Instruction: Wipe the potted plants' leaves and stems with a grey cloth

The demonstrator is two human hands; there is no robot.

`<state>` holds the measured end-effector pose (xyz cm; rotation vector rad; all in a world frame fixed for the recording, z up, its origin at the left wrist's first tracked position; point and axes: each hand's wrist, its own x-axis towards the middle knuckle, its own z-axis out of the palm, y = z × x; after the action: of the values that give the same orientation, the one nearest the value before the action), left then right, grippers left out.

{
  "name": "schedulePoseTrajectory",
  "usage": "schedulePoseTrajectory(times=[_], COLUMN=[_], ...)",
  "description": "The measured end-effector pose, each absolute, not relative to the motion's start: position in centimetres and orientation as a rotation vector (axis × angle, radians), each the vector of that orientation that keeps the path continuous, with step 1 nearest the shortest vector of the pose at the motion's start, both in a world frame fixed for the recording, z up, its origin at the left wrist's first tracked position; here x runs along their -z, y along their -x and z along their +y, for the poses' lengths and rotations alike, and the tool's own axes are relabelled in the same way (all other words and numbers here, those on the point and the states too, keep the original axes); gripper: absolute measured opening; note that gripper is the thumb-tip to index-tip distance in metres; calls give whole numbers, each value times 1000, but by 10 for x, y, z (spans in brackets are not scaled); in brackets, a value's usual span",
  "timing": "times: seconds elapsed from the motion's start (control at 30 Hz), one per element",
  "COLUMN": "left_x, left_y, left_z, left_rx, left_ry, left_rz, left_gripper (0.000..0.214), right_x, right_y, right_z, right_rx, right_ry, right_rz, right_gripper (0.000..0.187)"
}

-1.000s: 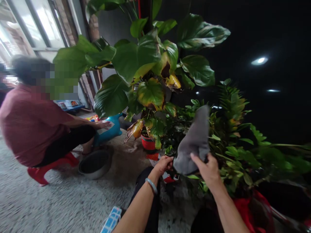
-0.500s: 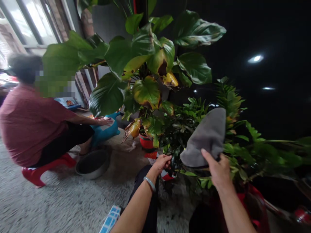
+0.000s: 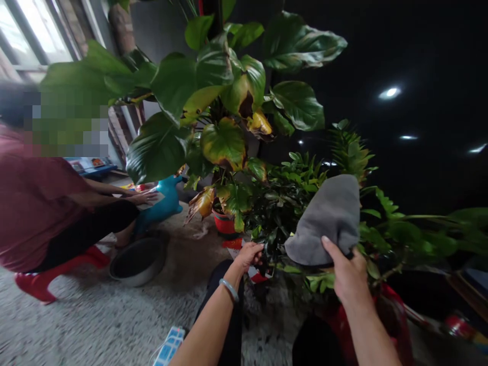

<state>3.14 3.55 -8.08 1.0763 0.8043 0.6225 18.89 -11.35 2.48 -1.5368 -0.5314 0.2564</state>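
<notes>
My right hand (image 3: pixel 348 274) grips a grey cloth (image 3: pixel 328 221), thumb on its near face, and holds it up before the leafy plants. My left hand (image 3: pixel 249 255), with a pale bangle on the wrist, is closed in a pinch at the edge of a dark green bushy plant (image 3: pixel 272 218). Its fingertips seem to hold a leaf there, though the leaf is mostly hidden. Above both hands spreads a large-leaved plant (image 3: pixel 224 142) with yellow and brown patches, standing in a red pot (image 3: pixel 224 222).
To the left a person in a dark red shirt (image 3: pixel 34 203) sits on a red stool (image 3: pixel 57 272), hands on a blue object (image 3: pixel 162 201). A grey basin (image 3: pixel 139 262) stands on the rough floor. A blue-and-white power strip (image 3: pixel 170 348) lies near my left arm. A dark glossy wall (image 3: pixel 419 76) rises behind.
My view has turned slightly right, so the plants and the seated person sit further left. The grey cloth has shifted a little right against the plants. My left hand keeps its pinch.
</notes>
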Motion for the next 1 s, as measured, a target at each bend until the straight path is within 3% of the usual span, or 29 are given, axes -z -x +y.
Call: schedulePoseTrajectory(times=[0.23, 0.43, 0.53, 0.77, 1.0], left_x=[81, 80, 79, 81, 80], left_y=[-27, -29, -31, -26, -25], left_z=[40, 38, 36, 43, 42], left_rx=[-619, -645, -624, -629, -641], left_ry=[-1053, -1046, -1048, -1034, -1042], left_rz=[861, 815, 816, 864, 815], left_gripper=[44, 48, 49, 48, 49], right_x=[35, -27, -41, -4, -40], right_y=[-139, -163, -173, -135, -167], right_z=[-144, -129, -104, -114, -102], right_rx=[-780, -260, -310, -843, -268], right_ry=[1543, 1428, 1405, 1511, 1504], right_rz=[-367, -313, -270, -397, -337], right_gripper=[35, 59, 68, 41, 53])
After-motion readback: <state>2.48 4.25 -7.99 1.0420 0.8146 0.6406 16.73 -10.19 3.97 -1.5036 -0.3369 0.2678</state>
